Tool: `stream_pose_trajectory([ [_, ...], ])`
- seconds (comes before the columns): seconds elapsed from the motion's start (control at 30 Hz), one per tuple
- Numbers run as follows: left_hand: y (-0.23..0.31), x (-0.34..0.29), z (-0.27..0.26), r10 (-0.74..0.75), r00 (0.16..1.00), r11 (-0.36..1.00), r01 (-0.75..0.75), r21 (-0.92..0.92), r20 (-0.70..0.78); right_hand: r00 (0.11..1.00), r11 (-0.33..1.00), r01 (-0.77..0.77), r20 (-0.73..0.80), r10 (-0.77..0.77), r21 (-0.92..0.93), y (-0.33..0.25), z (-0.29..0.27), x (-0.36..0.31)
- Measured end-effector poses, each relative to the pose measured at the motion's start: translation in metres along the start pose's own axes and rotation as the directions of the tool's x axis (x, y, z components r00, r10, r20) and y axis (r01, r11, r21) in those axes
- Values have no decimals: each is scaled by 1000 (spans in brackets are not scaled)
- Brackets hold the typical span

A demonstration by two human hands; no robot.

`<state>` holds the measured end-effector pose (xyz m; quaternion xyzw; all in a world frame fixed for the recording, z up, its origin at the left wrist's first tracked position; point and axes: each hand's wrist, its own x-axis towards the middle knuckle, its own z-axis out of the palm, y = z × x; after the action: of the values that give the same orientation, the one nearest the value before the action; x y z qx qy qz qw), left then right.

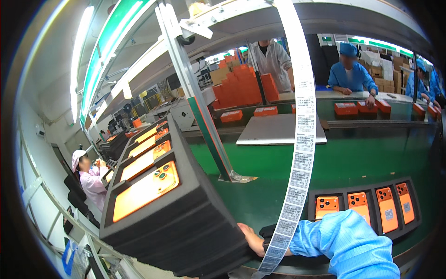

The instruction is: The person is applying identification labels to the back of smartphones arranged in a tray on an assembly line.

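1. Black foam tray stack point(195, 228): left of centre, at the near edge; orange phones lie in its top slots.
2. Right hand point(252, 240): fingers against the stack's right side, low down; can't tell if gripping or just pressing. Left hand: out of view.
3. In the way: label strip point(302, 160) hangs from above, crossing in front of the right wrist area. Metal post point(179, 53) stands just beyond the stack, to its right.
4. Around: green worktop point(260, 172); silver slab point(269, 130) behind the strip; orange boxes point(241, 90) piled farther back; second foam tray point(343, 202) with four orange phones, partly behind the blue sleeve point(346, 242).
5. Co-workers: blue-clad person point(353, 76) touching a box across the worktop; white-coated person point(272, 60) standing; pink-clad person point(90, 181) far left.
6. Orientation: stack's long axis runs away from the wearer, leaning slightly right. Its phones lie crosswise, backs up, camera ends right. Second tray runs left-right; its phones' camera ends point away.
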<state>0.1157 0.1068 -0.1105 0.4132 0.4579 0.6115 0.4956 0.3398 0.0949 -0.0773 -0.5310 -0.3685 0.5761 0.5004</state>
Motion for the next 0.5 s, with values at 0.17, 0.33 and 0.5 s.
stream_pose_trajectory([
  [0.17,4,-7,5,31,999,999,-31,29,-11,989,981,-150,-28,148,-122,-3,10,-76],
  [0.33,4,-11,19,40,999,999,-40,17,36,989,830,-125,-139,58,-543,47,19,-132],
  [0.5,7,-16,19,69,997,996,-70,59,20,989,858,-143,-29,148,-493,96,19,-169],
])
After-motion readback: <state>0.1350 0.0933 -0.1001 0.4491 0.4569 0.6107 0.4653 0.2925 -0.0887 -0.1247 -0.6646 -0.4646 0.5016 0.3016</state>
